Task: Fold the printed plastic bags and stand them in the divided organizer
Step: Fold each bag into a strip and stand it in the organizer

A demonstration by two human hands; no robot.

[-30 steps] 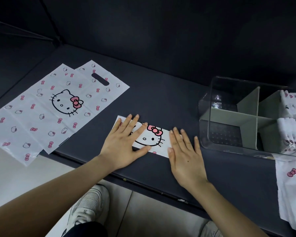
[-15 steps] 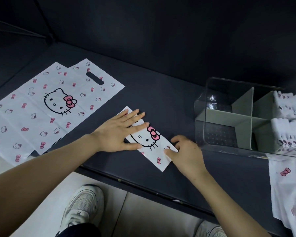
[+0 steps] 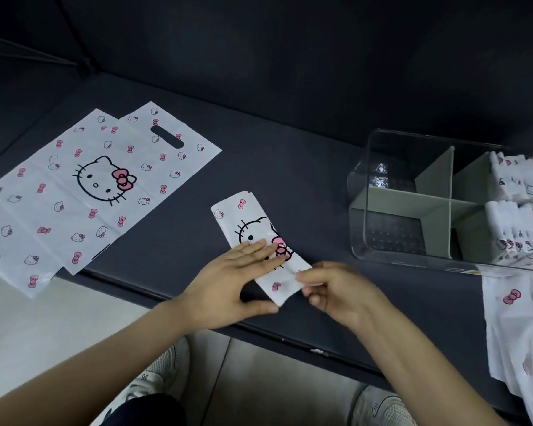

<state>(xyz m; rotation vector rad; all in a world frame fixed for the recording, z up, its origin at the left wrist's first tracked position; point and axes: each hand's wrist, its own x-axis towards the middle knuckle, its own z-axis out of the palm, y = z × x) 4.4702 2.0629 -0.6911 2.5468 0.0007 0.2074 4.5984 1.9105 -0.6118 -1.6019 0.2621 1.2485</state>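
A white plastic bag folded into a narrow strip (image 3: 246,222), printed with a cat face and pink bows, lies slanted on the dark table near its front edge. My left hand (image 3: 231,285) rests flat on the strip's near half with straight fingers. My right hand (image 3: 336,290) pinches the strip's near end with curled fingers and lifts it a little. The clear divided organizer (image 3: 391,241) with grey dividers stands to the right, with folded bags (image 3: 517,210) upright in its right compartments.
Unfolded printed bags (image 3: 83,192) lie flat at the left, hanging over the table's front edge. More bags (image 3: 514,321) drape over the edge at the far right. The dark table (image 3: 290,155) runs to a dark back wall. My shoes show below.
The strip has turned from lying crosswise to slanting toward me. My right hand went from flat on it to pinching its near end. My left hand slid down to the near half.
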